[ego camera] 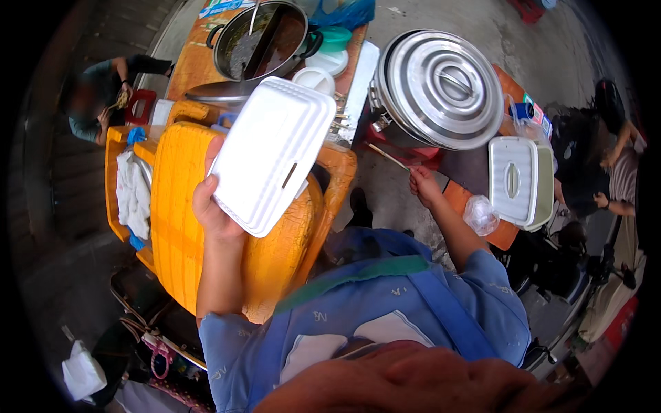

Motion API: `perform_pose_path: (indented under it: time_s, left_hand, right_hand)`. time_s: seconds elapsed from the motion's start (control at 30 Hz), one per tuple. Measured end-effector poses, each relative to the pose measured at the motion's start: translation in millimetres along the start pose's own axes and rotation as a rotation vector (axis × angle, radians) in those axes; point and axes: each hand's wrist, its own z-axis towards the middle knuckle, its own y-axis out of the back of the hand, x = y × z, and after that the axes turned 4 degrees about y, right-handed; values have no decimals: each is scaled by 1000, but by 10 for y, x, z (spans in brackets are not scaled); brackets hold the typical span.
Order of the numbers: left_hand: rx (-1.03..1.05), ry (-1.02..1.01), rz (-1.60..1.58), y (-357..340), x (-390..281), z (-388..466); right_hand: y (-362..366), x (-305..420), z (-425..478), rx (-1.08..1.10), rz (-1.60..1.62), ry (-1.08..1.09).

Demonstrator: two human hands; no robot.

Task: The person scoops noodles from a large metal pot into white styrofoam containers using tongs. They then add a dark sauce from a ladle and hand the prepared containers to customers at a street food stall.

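A closed white takeaway box [273, 155] rests tilted in my left hand [219, 206], above an orange-yellow plastic lid or seat [186, 217]. My right hand [424, 186] pinches the end of a thin, pale pair of chopsticks or a stick [387, 155], which points up and to the left. It is held below a large round steel pot with a ridged lid [439, 88]. Beyond the box, a divided pot [261, 46] with dark broth and a ladle stands on a wooden table [193, 67].
White round lids [313, 80] and a green container [334, 38] lie beside the divided pot. To the right are a pale lidded bin [513, 180] and a clear plastic bag [481, 214]. White cloths [132, 191] lie at left. A seated person [95, 103] and another person [619, 165] are nearby.
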Motion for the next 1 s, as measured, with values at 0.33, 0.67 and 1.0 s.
perform_pose_path:
  time_s: [0.33, 0.67, 1.0]
  left_hand:
    - [245, 261, 198, -837, 902, 100]
    - [616, 780, 192, -2211, 3067, -396]
    - [976, 1343, 314, -3423, 5306, -1307]
  right_hand:
    - [1856, -343, -2124, -416, 331, 48]
    - [2909, -1022, -4776, -794, 672, 571]
    - [2647, -1234, -6665, -1322, 942, 1267]
